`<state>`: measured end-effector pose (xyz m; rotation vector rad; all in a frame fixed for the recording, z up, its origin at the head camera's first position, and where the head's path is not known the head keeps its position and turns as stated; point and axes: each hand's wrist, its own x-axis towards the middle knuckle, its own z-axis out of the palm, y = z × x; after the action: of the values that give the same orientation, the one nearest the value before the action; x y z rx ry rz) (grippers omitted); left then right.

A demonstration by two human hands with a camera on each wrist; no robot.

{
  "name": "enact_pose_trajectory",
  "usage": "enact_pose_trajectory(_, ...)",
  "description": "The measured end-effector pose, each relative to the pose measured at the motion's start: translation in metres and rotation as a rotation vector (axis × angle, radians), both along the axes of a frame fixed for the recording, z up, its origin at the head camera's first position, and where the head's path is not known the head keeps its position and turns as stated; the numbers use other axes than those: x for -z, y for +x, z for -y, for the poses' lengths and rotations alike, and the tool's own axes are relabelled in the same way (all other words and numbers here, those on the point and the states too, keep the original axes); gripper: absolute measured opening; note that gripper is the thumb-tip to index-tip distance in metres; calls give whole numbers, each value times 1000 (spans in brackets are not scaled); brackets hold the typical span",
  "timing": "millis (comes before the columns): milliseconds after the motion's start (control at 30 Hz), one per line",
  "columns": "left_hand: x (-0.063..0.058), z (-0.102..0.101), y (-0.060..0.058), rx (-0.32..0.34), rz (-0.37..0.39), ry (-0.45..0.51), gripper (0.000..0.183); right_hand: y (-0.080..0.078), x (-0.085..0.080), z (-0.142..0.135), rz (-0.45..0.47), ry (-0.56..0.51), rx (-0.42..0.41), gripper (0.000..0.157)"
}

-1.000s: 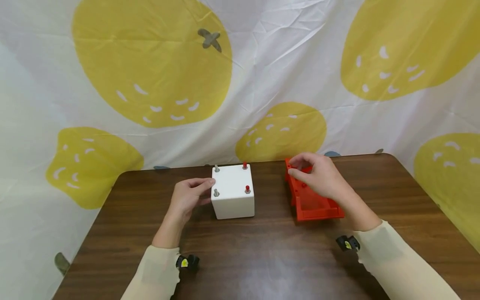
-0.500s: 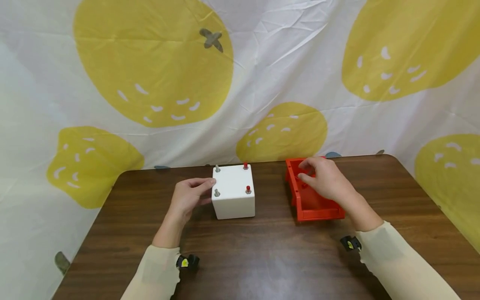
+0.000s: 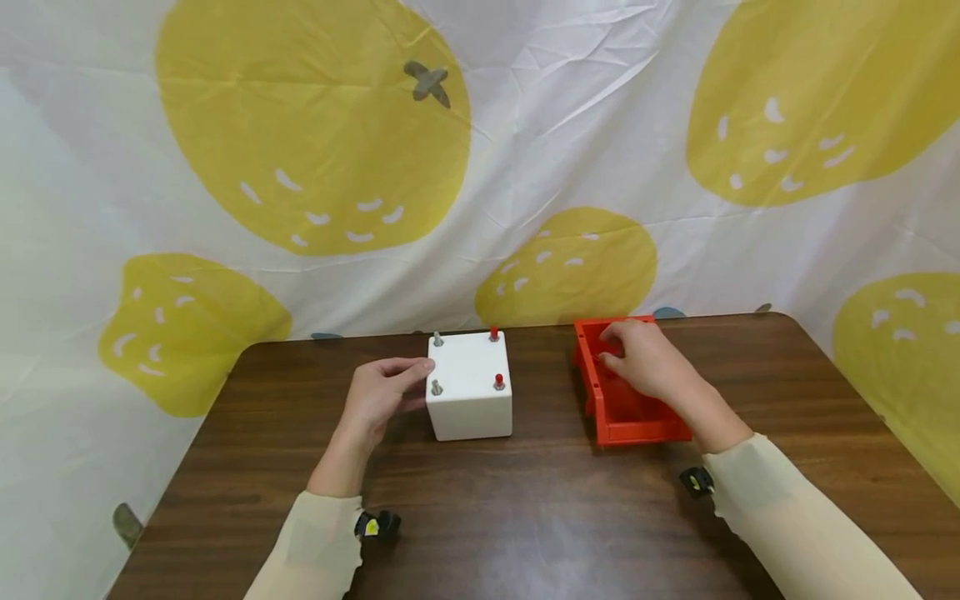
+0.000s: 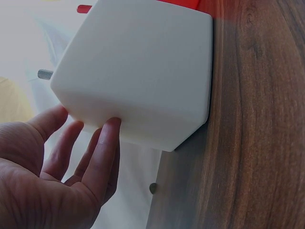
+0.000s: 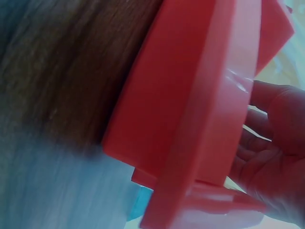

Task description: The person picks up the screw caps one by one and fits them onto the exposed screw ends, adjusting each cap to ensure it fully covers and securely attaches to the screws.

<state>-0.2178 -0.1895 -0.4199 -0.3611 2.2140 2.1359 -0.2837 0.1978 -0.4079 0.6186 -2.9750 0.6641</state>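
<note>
Wrinkled fruit-print cloth [image 3: 558, 158] backs a dark wood-grain bench [image 3: 487, 508]. Left hand [image 3: 381, 392], fingers relaxed, touches a smooth white block [image 3: 471, 368] topped with threaded studs [image 3: 437, 387]; right hand [image 3: 651, 360], fingers bent, dips into a glossy red plastic bin [image 3: 645, 432], its grip hidden.

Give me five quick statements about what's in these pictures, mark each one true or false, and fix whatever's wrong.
1. The left hand touches the white block. True.
2. In the head view, the red bin stands left of the block. False: it stands right of it.
3. The right hand is at the red bin. True.
4. All four posts on the block have red tips. False: two do; two are bare metal.
5. The tabletop shows wood grain. True.
</note>
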Motion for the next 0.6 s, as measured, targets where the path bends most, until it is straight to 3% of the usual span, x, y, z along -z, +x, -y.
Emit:
enact_pose_trajectory(233, 2, -2, -1, -1, 2, 1, 36, -7, 5, 5, 15, 77, -27, 28)
enact_pose_trajectory(600, 2, -4, -2, 3, 5, 3, 35, -16, 13, 7, 16, 178, -60, 3)
